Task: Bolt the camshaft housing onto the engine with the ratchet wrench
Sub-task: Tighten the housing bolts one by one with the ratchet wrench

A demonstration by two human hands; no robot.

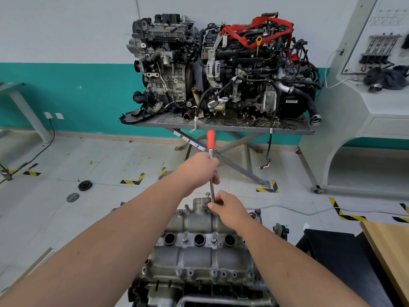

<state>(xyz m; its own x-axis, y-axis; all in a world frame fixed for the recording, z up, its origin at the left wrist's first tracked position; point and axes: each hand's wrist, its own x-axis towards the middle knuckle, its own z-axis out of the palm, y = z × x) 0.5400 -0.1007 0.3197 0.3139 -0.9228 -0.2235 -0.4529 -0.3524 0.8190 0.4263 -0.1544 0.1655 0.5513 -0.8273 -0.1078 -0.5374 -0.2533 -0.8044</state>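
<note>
At the far end of the camshaft housing [200, 220], the ratchet wrench [211, 165] stands nearly upright with its red grip highest. The likely trouble is the socket riding off the bolt head if the tool tilts when cranked, rounding it or dropping the tool; whether the socket is seated is hidden by the right hand [228, 208]. That hand pinches the shaft's lower end, just above the housing. The left hand [202, 171] is curled around the shaft higher up. A loose bolt [207, 194] stands proud beside the shaft.

Raised bolt [207, 194] stands just beside the ratchet wrench [212, 187].
</note>
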